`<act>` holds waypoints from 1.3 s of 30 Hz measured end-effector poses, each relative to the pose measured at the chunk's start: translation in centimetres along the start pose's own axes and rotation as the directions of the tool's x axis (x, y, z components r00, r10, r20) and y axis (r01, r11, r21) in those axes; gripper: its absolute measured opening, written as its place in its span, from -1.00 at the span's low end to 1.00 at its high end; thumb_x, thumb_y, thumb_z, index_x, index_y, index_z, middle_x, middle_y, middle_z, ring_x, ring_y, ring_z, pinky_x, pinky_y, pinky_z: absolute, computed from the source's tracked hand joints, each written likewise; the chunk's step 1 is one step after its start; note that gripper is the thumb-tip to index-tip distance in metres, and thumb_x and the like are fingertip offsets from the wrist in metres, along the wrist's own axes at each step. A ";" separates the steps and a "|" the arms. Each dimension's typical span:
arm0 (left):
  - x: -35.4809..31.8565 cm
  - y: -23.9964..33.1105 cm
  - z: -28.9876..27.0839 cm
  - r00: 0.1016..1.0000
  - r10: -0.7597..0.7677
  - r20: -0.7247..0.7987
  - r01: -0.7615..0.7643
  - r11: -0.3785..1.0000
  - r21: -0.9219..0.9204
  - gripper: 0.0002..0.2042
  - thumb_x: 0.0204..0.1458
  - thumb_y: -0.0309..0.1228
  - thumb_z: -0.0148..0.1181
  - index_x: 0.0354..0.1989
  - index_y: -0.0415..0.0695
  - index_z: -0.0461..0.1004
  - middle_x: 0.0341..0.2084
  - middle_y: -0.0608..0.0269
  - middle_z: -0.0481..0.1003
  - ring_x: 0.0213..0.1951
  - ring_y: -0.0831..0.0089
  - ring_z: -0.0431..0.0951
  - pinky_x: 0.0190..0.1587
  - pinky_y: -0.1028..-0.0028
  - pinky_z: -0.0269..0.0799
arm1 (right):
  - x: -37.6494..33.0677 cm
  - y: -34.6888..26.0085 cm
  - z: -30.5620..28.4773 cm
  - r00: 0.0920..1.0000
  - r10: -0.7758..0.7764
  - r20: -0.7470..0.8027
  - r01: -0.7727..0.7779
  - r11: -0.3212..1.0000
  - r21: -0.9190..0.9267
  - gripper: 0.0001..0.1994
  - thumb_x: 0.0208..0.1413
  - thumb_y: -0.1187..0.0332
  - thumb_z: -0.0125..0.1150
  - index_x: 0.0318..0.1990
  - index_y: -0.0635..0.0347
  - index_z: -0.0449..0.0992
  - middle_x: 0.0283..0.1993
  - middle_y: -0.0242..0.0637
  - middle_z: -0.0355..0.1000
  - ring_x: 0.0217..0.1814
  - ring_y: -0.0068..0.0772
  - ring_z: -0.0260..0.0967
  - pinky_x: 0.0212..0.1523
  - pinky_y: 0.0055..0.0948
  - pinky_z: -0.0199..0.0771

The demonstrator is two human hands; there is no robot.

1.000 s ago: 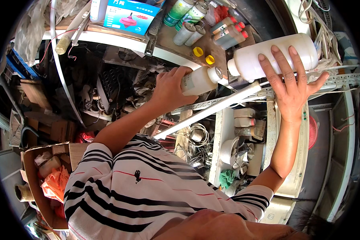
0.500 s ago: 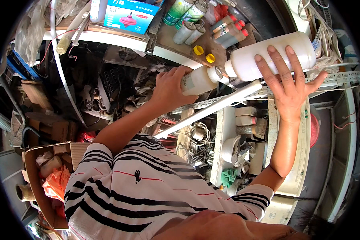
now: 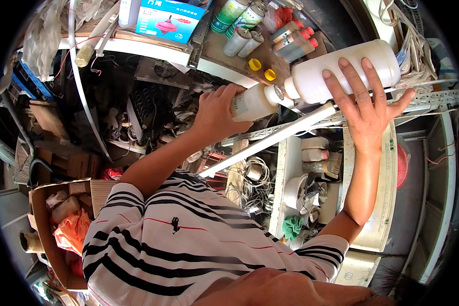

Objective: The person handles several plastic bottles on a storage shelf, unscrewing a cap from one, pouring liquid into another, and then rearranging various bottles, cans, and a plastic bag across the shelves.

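Observation:
My left hand (image 3: pixel 217 115) is wrapped round a small whitish plastic bottle (image 3: pixel 255 104) with a pale label, tilted with its uncapped mouth up and to the right. My right hand (image 3: pixel 364 109) lies over a large white plastic bottle (image 3: pixel 311 79), fingers spread along its side and holding it nearly level. The large bottle's neck meets or nearly meets the small one's mouth; whether they touch I cannot tell. Beyond them, a yellow cap (image 3: pixel 254 64) and another yellow cap (image 3: pixel 270 75) lie on the bench (image 3: pixel 217 56).
Spray cans (image 3: pixel 229 14), grey cans (image 3: pixel 237 42) and red-capped bottles (image 3: pixel 296 43) stand on the bench beside a blue box (image 3: pixel 169 19). A white tube (image 3: pixel 270 137) slants below the bottles. Shelves with coiled wire (image 3: pixel 255 176) are nearer me; a cardboard box (image 3: pixel 39 214) sits at left.
The large bottle and my right hand have shifted very slightly left. Both hands keep the same hold, and the background has moved a little in the picture.

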State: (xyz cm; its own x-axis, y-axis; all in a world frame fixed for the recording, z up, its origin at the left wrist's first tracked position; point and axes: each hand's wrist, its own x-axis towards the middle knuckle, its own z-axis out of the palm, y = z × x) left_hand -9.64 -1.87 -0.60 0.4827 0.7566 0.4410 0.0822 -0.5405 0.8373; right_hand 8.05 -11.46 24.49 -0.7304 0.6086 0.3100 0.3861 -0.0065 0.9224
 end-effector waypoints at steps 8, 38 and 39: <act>-0.1 0.1 0.1 1.000 -0.001 0.002 0.001 1.000 0.007 -0.25 -0.28 -0.16 0.56 0.15 -0.06 0.35 -0.03 0.15 0.52 0.00 0.12 0.54 0.19 0.09 0.20 | -0.2 -0.3 0.0 1.000 0.010 -0.002 -0.010 1.000 0.009 -0.60 0.07 0.09 0.31 0.08 -0.73 0.52 0.20 -0.92 0.45 0.35 -0.55 0.34 0.52 0.37 -0.72; -0.4 -0.1 0.2 0.996 0.038 -0.086 -0.042 0.998 -0.046 -0.30 -0.35 -0.19 0.53 0.08 -0.03 0.40 -0.11 0.19 0.52 -0.04 0.16 0.53 0.13 0.12 0.20 | -0.7 -0.6 1.3 0.973 0.149 0.177 -0.189 0.953 0.238 -0.50 -0.03 0.40 0.33 0.06 -0.55 0.60 0.21 -0.85 0.42 0.37 -0.52 0.28 0.50 0.33 -0.54; -0.4 -0.1 0.2 0.996 0.038 -0.083 -0.042 0.998 -0.056 -0.30 -0.35 -0.19 0.53 0.08 -0.03 0.40 -0.12 0.19 0.52 -0.04 0.16 0.53 0.13 0.12 0.20 | -0.7 -0.5 1.3 0.970 0.153 0.189 -0.199 0.946 0.256 -0.48 -0.05 0.42 0.34 0.06 -0.54 0.60 0.22 -0.85 0.42 0.37 -0.51 0.28 0.50 0.34 -0.53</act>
State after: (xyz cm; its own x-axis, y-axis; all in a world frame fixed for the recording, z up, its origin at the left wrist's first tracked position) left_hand -9.63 -2.21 -0.94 0.4117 0.7636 0.4973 0.0124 -0.5504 0.8348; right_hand 9.08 -10.82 23.50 -0.5428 0.7396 0.3979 0.6546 0.0757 0.7522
